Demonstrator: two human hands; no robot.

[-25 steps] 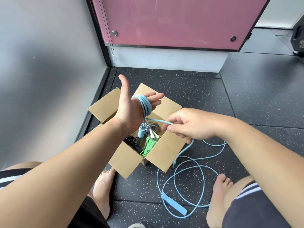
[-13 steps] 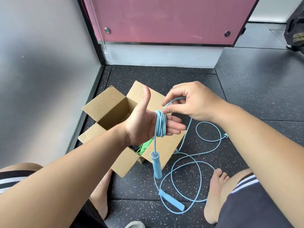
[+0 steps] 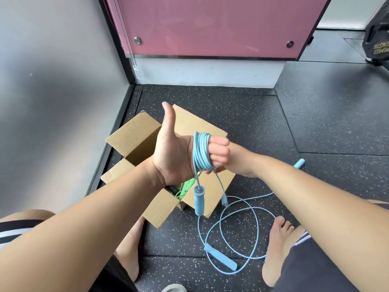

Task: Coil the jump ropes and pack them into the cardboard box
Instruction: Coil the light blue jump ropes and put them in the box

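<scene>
My left hand point(image 3: 174, 157) is held palm-up over the open cardboard box point(image 3: 134, 138), thumb raised, with several turns of light blue jump rope point(image 3: 201, 151) wound around its fingers. One blue handle point(image 3: 199, 201) dangles below the coil. My right hand point(image 3: 237, 163) is mostly hidden behind the left fingers and pinches the rope under the coil. Loose blue rope point(image 3: 244, 228) loops on the floor, with a blue handle point(image 3: 221, 258) lying by my feet. A green rope point(image 3: 185, 188) and black items show inside the box.
Grey wall on the left, pink panel point(image 3: 210, 24) ahead. Another blue handle tip point(image 3: 299, 163) lies on the dark speckled floor to the right. A black weight plate point(image 3: 379, 39) stands far right. My bare feet point(image 3: 275, 249) flank the rope loops.
My right hand dropped from above the left fingers to beneath them, carrying the rope around for another turn. The left thumb rose upright and the coil grew thicker.
</scene>
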